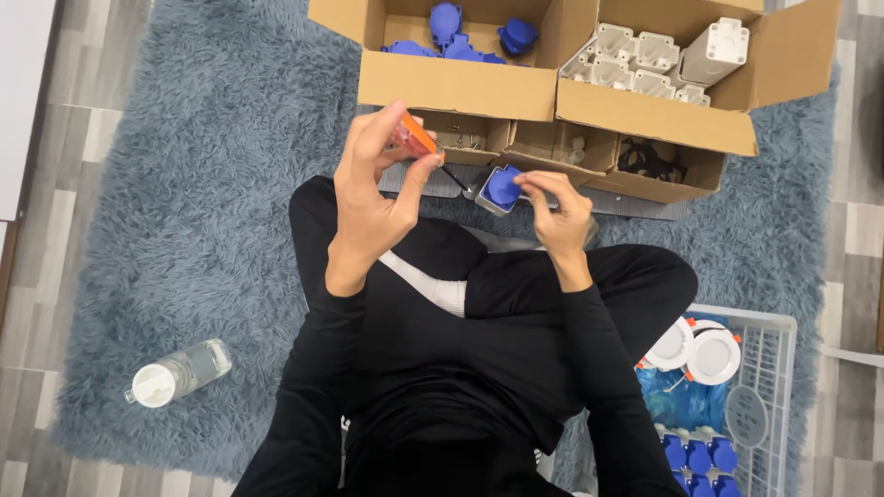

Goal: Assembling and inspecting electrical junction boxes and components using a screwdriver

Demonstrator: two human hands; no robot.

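Black-sleeved arms up close — left hand gripping orange screwdriver, right hand pinching blue-capped grey part. Cardboard boxes behind, wire basket right, water bottle left — shaggy blue rug, wood floor.

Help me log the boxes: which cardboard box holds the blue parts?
The upper left cardboard box, above the left hand, holds the blue parts. The box to its right holds white housings instead.
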